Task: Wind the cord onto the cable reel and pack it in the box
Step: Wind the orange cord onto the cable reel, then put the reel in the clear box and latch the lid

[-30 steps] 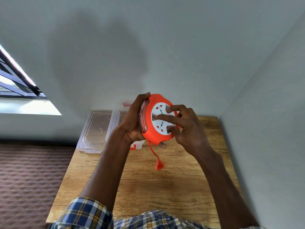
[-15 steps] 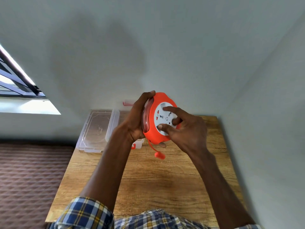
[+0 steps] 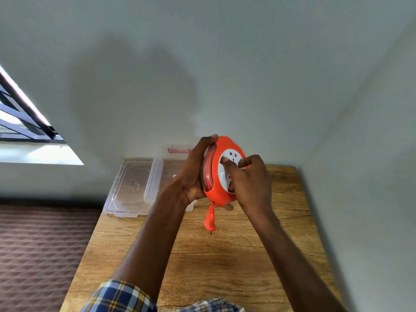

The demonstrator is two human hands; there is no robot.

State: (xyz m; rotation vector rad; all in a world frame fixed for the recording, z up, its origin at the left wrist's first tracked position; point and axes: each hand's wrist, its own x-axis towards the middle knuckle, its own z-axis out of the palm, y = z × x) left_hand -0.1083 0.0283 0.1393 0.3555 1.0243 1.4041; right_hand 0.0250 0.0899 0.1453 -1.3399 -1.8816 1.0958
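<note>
Nearly wound cord [image 3: 207, 174], hands [image 3: 249, 179] on cable reel [image 3: 221, 194]

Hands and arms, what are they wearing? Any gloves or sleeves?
No gloves: the left hand and the right hand are bare, with no rings or watch showing. Both forearms are bare too. A checked sleeve in blue, white and yellow is pushed up on the left arm, at the bottom edge of the picture.

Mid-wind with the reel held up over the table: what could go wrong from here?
1. The plug hangs loose below the cable reel; it may swing and snag as the last cord goes in.
2. Only the left hand grips the reel while the right hand turns its white face; a slip could drop it onto the table.
</note>
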